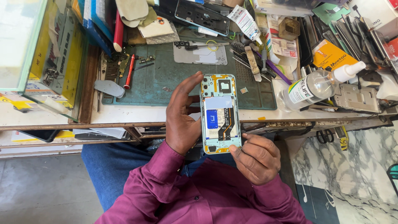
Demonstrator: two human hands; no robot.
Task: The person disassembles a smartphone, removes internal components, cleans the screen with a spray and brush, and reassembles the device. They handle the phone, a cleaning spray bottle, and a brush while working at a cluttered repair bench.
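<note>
Two hands hold one opened phone (pixel 220 113) upright over our lap, just in front of the bench edge. Far left on the bench: a glass case (pixel 20 41). Next, on the green work mat (pixel 166 79), a red screwdriver (pixel 129 71) and a grey pick (pixel 109 88) lie well apart from the phone. Our left hand (pixel 181 120) wraps the phone's left edge, thumb up near the camera corner. The back cover is off; battery, flex cable and boards are exposed. Our right hand (pixel 255 157) pinches the bottom right corner, thumb pressing by the lower board; whether a tool sits under that thumb we cannot tell. Right of that, a clear spray bottle (pixel 319 85) lies on its side.

Risk, as we judge it: thumb pressure could crease the flex, and the grip is edge-only, so a slip drops the phone to the floor.
</note>
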